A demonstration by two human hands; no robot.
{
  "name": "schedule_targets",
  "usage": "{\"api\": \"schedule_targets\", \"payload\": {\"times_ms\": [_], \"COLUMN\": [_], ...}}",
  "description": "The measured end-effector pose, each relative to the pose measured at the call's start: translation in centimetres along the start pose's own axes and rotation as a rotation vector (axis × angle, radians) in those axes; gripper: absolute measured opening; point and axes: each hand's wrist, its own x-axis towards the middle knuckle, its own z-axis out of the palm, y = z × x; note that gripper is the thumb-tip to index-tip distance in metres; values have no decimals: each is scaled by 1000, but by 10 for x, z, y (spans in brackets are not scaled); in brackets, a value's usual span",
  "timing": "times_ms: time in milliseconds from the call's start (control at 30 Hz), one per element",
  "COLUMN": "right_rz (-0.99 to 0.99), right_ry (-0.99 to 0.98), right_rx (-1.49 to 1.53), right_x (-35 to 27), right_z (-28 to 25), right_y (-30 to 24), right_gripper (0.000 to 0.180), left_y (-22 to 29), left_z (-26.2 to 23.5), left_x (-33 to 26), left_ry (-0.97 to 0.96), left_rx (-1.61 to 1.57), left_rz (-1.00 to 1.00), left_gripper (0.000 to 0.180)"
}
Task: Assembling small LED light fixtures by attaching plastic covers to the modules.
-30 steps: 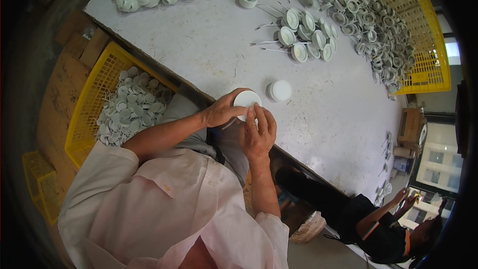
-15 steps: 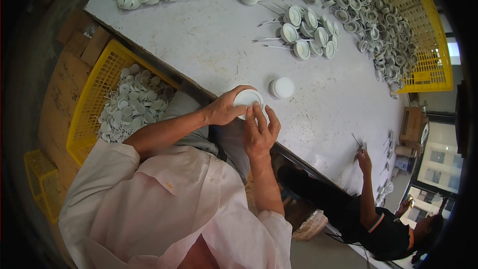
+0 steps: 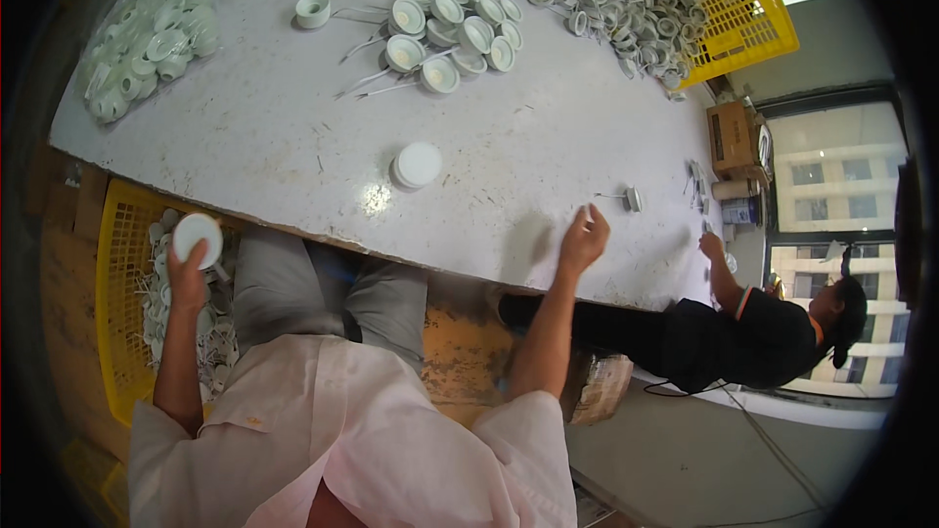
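Observation:
My left hand [image 3: 186,272] is closed around the edge of a round white disc [image 3: 197,235], its thumb lying across the face. That hand is above a yellow basket [image 3: 115,323] filled with small white round parts on wires. Over the table to the right, my right hand [image 3: 585,240] holds nothing visible, its fingers partly bent and slightly apart. Just beyond its fingertips lies a small round lamp part [image 3: 635,199] with a wire. A short white round piece [image 3: 419,165] rests on the white table [image 3: 293,156] between my hands.
Wired white lamp housings [image 3: 440,73] cluster at mid-table, near a single white cup-shaped ring [image 3: 313,10]. A clear bag of white parts [image 3: 156,44] sits at the left. A large yellow basket [image 3: 748,29] spills grey rings at the back. A co-worker's hand [image 3: 712,245] works at the right.
My hands have parted: the left carried the white disc left over the basket, and the right let go and reached right. The view has shifted, and a wired lamp part now lies near my right hand.

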Motion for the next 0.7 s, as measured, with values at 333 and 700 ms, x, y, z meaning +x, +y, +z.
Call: {"api": "schedule_targets", "payload": {"times_ms": [333, 700], "right_rz": [586, 260], "right_ry": [-182, -269], "right_rx": [-363, -480], "right_x": [105, 69], "right_z": [29, 21], "right_y": [60, 75], "right_gripper": [52, 30], "left_y": [-110, -171], "left_z": [-221, -299], "left_x": [-41, -38], "left_ry": [492, 165], "left_rx": [435, 1054], "left_rz": [-585, -356], "left_gripper": [65, 51]}}
